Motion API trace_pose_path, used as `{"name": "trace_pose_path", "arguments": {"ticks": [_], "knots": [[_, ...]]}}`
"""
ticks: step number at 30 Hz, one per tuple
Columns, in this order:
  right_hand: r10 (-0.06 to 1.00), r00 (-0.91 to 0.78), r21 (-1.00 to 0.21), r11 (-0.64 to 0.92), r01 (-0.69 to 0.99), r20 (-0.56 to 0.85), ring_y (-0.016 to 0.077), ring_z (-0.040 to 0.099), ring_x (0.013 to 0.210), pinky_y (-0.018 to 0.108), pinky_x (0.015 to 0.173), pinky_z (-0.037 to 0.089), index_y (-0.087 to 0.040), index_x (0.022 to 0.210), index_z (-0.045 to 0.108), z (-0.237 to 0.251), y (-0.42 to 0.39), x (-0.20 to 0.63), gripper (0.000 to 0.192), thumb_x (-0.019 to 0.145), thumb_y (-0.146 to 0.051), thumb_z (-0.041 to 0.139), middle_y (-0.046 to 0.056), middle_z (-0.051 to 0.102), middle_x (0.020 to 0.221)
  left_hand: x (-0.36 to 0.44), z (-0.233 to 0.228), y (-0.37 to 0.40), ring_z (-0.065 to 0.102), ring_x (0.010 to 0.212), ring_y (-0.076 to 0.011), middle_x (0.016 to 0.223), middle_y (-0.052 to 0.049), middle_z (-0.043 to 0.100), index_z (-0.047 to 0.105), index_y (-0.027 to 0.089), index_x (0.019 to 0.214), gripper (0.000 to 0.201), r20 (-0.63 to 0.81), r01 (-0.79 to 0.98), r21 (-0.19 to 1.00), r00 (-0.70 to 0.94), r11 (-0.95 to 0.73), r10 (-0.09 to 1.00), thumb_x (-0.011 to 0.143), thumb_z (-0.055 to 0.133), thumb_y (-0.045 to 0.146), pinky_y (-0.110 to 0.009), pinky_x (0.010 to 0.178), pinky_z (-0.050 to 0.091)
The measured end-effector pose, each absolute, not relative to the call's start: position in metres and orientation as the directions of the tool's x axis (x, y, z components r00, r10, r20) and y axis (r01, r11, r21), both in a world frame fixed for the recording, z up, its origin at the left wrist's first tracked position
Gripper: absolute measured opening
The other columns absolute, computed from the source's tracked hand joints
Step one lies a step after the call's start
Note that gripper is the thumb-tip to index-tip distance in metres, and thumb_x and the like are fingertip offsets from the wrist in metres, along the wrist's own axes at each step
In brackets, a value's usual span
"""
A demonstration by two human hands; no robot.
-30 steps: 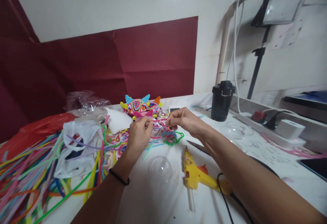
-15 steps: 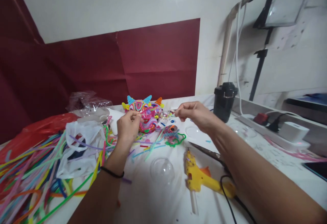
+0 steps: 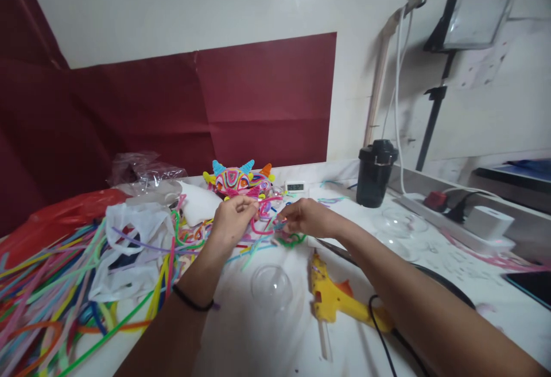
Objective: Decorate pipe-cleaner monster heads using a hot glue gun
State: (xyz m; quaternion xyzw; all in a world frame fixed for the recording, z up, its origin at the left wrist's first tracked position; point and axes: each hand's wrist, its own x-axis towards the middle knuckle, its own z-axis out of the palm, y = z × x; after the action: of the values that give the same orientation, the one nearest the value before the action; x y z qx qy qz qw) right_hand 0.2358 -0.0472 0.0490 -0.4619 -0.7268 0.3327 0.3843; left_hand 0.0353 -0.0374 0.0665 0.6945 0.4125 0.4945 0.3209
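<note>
**Both hands pinch a pink pipe cleaner over a crowded table**

Left hand (image 3: 232, 216) and right hand (image 3: 303, 218) each grip a bent pink pipe cleaner (image 3: 263, 229) between fingertips, just above the white table (image 3: 430, 262). Far left, fuzzy stems (image 3: 51, 291) spill loose around a crumpled white plastic bag (image 3: 129, 251). Nearer, a clear dome (image 3: 271, 286) sits beside a yellow glue gun (image 3: 333, 299). Behind stands a lidded black cup (image 3: 374, 173). Bare tabletop lies right.
</note>
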Motion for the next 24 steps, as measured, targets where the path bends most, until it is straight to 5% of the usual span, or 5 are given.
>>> {"name": "trace_pose_path", "arguments": {"ticks": [8,18,24], "knots": [[0.89,-0.262,-0.901,0.415,0.125,0.373,0.0118,0.052,0.069,0.024,0.064,0.04,-0.015,0.089,0.069,0.062,-0.058,0.221,0.041,0.076,-0.052,0.062,0.003,0.063,0.082,0.042,0.064,-0.045,0.056,0.06,-0.0121,0.065,0.001,0.064,0.067,0.016,0.073,0.018,0.421,0.244,0.832,0.308,-0.498,0.853,0.073,0.06,0.033,-0.021,0.056,0.042],[0.903,-0.294,-0.935,0.348,0.068,0.315,0.0098,0.047,0.059,0.024,0.059,0.035,-0.012,0.077,0.066,0.06,-0.058,0.226,0.041,0.063,-0.05,0.076,-0.001,0.057,0.064,0.046,0.065,-0.053,0.056,0.056,-0.0123,0.059,0.001,0.062,0.064,0.017,0.072,0.015,0.48,0.316,0.768,0.291,-0.557,0.827,0.071,0.064,0.032,-0.021,0.051,0.041],[0.918,-0.227,-0.928,0.356,0.112,0.325,0.0081,0.042,0.053,0.022,0.052,0.032,-0.014,0.066,0.058,0.064,-0.059,0.222,0.029,0.066,-0.042,0.069,-0.003,0.052,0.058,0.046,0.068,-0.057,0.056,0.055,-0.0124,0.058,0.003,0.061,0.062,0.018,0.07,0.013,0.523,0.379,0.705,0.295,-0.6,0.8,0.073,0.061,0.031,-0.022,0.053,0.04]]}}
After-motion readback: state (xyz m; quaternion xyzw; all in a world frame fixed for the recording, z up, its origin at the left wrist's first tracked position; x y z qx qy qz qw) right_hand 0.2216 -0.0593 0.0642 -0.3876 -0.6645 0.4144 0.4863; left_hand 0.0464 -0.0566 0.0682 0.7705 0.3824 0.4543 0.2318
